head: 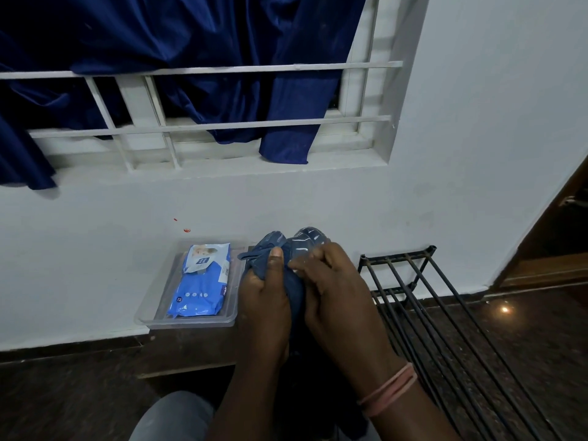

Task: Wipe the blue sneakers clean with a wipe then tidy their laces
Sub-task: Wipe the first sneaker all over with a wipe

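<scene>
A blue sneaker (294,249) is gripped by the left hand (265,300) and pinched by the right hand (334,294), beside a tray (149,316) of wipes (200,281).

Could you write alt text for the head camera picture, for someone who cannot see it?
Seen from above, a person's left hand and right hand grip a blue sneaker held up before a white wall. A pack of wipes lies in a clear tray to the left; a dark metal rack stands right.
</scene>
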